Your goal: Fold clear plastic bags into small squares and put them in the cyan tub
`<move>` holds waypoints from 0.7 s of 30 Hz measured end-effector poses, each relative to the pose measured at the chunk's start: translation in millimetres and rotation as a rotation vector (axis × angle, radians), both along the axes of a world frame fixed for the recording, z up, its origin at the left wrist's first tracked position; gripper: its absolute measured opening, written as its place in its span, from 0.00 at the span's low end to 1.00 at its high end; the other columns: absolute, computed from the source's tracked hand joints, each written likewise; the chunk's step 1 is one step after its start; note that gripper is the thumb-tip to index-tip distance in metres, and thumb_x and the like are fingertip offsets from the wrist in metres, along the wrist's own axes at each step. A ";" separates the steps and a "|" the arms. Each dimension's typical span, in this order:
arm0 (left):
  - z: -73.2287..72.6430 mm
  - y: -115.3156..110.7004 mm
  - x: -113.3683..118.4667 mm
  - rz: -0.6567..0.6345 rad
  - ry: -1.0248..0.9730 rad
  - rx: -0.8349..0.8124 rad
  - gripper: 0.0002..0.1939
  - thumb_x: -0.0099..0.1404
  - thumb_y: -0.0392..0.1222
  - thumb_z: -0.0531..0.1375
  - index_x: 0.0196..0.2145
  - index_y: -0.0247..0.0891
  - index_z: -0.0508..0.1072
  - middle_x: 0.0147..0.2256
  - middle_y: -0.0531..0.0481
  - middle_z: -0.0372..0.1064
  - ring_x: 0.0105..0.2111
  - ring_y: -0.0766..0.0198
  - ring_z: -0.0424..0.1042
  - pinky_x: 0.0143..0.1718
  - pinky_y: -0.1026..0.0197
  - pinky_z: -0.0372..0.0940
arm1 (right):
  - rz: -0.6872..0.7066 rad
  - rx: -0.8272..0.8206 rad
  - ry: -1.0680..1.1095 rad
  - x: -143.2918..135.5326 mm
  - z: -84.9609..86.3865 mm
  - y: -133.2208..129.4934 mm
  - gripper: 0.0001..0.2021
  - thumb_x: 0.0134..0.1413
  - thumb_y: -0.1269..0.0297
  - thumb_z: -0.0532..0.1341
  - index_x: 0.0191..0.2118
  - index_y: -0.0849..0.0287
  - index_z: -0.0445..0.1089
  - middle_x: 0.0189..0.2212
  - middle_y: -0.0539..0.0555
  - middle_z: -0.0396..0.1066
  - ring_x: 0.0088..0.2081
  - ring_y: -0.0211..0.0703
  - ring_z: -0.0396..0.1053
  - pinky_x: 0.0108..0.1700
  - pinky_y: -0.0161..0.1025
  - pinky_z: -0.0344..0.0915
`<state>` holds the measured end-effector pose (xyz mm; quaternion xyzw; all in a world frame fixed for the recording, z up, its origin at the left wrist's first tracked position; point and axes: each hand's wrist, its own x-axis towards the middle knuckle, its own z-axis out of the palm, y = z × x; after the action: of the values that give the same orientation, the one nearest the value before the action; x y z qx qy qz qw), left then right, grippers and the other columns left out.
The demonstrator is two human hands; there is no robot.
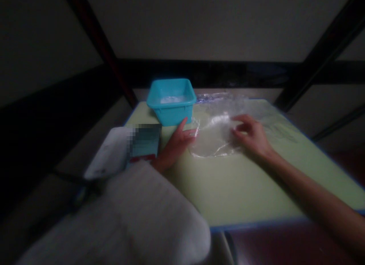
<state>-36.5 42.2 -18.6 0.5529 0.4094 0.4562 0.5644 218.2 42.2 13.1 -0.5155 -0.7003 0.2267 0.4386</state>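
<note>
A clear plastic bag (213, 139) lies on the yellow-green table (245, 196), between my two hands. My left hand (181, 139) is at the bag's left edge, thumb and fingers apart, with the fingertips touching or just under the film. Over the bag's right part is my right hand (251, 134), its thumb and index finger curved with a gap between them. Behind my left hand stands a turquoise basket (172, 113) with something whitish and clear inside. More crumpled clear plastic (228, 99) spreads along the back of the table.
A dark book or box (146, 141), partly pixelated, sits left of my left hand beside a white object (110, 153). A large pale, blurred surface (154, 219) covers the lower left foreground. Dark metal bars (199, 73) cross behind the table.
</note>
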 end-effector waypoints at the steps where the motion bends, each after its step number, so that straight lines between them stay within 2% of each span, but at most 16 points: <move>1: -0.8 1.2 -0.6 0.008 0.012 0.020 0.48 0.56 0.43 0.64 0.65 0.42 0.39 0.52 0.42 0.67 0.47 0.56 0.70 0.46 0.57 0.65 | 0.005 -0.009 -0.013 0.2 -1.1 0.6 0.19 0.45 0.66 0.61 0.47 0.60 0.68 0.45 0.61 0.68 0.30 0.43 0.71 0.29 0.41 0.70; 4: -3.9 4.7 -2.7 0.014 0.038 0.070 0.47 0.54 0.43 0.64 0.65 0.42 0.41 0.54 0.41 0.64 0.50 0.55 0.68 0.46 0.57 0.65 | 0.040 -0.039 -0.024 1.4 -4.7 2.9 0.24 0.43 0.66 0.61 0.51 0.60 0.65 0.52 0.63 0.62 0.33 0.45 0.71 0.28 0.41 0.71; 7: -7.0 6.8 -4.3 0.003 0.072 0.112 0.46 0.54 0.42 0.63 0.64 0.40 0.44 0.56 0.39 0.61 0.54 0.53 0.65 0.49 0.56 0.64 | 0.059 -0.094 -0.037 3.6 -6.4 3.7 0.27 0.42 0.65 0.61 0.53 0.60 0.64 0.54 0.64 0.60 0.36 0.48 0.71 0.28 0.41 0.71; 10: -7.8 6.7 -3.6 0.011 0.122 0.161 0.44 0.53 0.40 0.62 0.63 0.40 0.47 0.57 0.39 0.59 0.57 0.52 0.61 0.49 0.56 0.64 | 0.042 -0.169 -0.056 5.0 -5.3 2.2 0.29 0.42 0.64 0.62 0.54 0.61 0.62 0.52 0.65 0.62 0.34 0.49 0.72 0.27 0.42 0.71; 13: -6.1 4.3 -1.4 0.036 0.221 0.204 0.41 0.53 0.37 0.60 0.62 0.42 0.50 0.59 0.40 0.56 0.57 0.51 0.60 0.45 0.58 0.67 | 0.015 -0.253 -0.048 5.1 -1.5 -0.6 0.31 0.41 0.62 0.62 0.55 0.62 0.60 0.47 0.65 0.66 0.32 0.50 0.72 0.26 0.42 0.70; 17: -1.3 -1.8 0.0 0.132 0.351 0.260 0.39 0.52 0.31 0.56 0.61 0.40 0.53 0.61 0.39 0.54 0.56 0.49 0.62 0.36 0.60 0.69 | 0.056 -0.354 -0.005 8.8 6.4 -3.3 0.32 0.42 0.59 0.63 0.55 0.60 0.57 0.46 0.64 0.67 0.29 0.47 0.72 0.24 0.41 0.68; 19: 2.5 -5.9 0.2 0.194 0.409 0.294 0.37 0.52 0.30 0.56 0.60 0.39 0.55 0.60 0.40 0.55 0.55 0.50 0.63 0.36 0.60 0.69 | 0.089 -0.358 0.016 13.8 9.7 -3.2 0.31 0.40 0.58 0.65 0.52 0.58 0.58 0.46 0.62 0.66 0.29 0.46 0.72 0.24 0.40 0.68; 21: 7.3 -10.5 0.8 0.265 0.508 0.346 0.35 0.53 0.29 0.55 0.59 0.38 0.57 0.58 0.41 0.58 0.53 0.53 0.65 0.38 0.59 0.69 | 0.118 -0.355 0.030 19.6 11.7 -2.1 0.29 0.38 0.58 0.66 0.49 0.57 0.59 0.42 0.58 0.67 0.27 0.44 0.71 0.24 0.39 0.67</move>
<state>-35.7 31.7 -11.3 0.6784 0.5219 0.4359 0.2780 237.8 40.1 24.8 -0.5395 -0.6716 0.3797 0.3373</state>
